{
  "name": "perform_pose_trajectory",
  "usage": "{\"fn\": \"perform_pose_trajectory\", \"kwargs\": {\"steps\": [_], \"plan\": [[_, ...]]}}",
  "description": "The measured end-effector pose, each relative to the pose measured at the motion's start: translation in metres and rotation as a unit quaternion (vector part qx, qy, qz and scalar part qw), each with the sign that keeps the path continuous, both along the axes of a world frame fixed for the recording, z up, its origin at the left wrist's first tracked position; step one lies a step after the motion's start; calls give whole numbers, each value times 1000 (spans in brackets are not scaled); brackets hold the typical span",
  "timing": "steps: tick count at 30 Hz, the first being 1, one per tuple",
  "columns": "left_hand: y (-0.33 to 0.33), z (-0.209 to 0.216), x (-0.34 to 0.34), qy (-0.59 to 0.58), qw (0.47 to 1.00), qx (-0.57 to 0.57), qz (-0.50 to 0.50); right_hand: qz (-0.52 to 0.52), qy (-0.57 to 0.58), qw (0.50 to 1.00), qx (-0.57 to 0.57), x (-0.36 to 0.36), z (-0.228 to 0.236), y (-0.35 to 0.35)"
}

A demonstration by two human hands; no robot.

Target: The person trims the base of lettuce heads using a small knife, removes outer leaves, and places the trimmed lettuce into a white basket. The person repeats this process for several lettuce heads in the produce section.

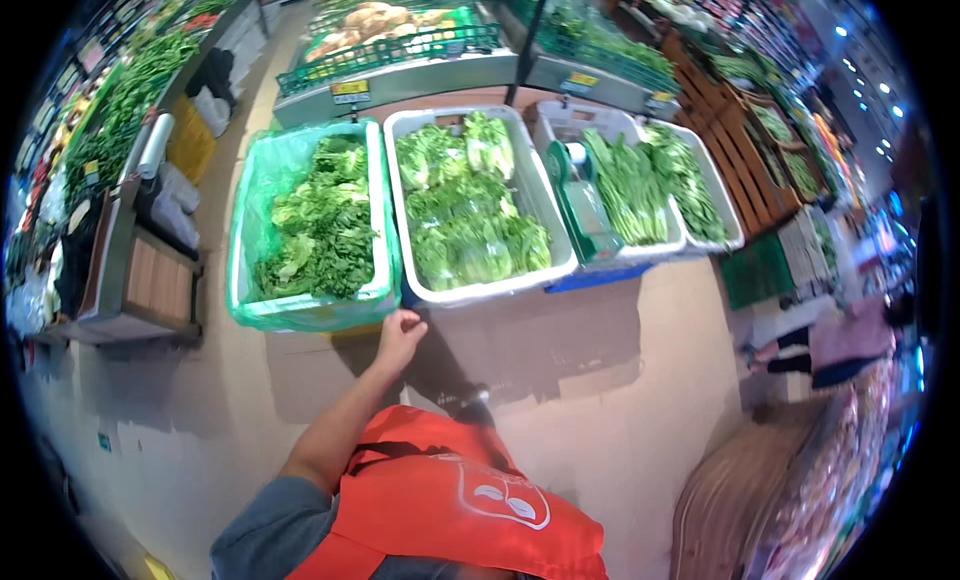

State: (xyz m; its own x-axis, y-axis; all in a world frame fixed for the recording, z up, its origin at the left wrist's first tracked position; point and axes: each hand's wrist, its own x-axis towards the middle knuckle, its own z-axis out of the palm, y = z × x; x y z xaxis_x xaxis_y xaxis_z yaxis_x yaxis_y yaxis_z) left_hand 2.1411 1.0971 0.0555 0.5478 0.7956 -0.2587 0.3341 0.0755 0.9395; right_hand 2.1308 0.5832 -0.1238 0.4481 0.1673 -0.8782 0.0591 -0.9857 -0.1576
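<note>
The left hand is curled with its fingers bent in, at the near edge of two crates standing side by side on the tan shop floor; it meets the near corner of the rectangular crate lined with a thin green plastic bag, just where that crate abuts the white rectangular plastic crate; whether the fingers pinch the bag's rim or only press on it cannot be told; the right hand is out of sight.

The green-lined crate holds loose dark green leafy vegetables; the white crate beside it is heaped with paler green lettuce heads; farther right stand two more white crates, one with long green stalks and a flat green plastic tray leaning inside, the other with bunched leafy greens.

The forearm runs up from a grey sleeve; a red apron with a white emblem covers the chest below. Behind the crates a display bench with a green wire rail carries pale brown produce.
</note>
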Motion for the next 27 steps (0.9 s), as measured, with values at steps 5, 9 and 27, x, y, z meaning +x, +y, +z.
{"fn": "perform_pose_trajectory", "kwargs": {"steps": [5,9,27], "plan": [[-9,-32,-35,75,987,45,131,-16,-188,960,205,223,88,172],[-6,-23,-38,71,968,-78,229,-105,-206,893,387,341,176,308],[84,28,-45,18,901,-181,394,289,-17,820,493,254,221,605]]}}
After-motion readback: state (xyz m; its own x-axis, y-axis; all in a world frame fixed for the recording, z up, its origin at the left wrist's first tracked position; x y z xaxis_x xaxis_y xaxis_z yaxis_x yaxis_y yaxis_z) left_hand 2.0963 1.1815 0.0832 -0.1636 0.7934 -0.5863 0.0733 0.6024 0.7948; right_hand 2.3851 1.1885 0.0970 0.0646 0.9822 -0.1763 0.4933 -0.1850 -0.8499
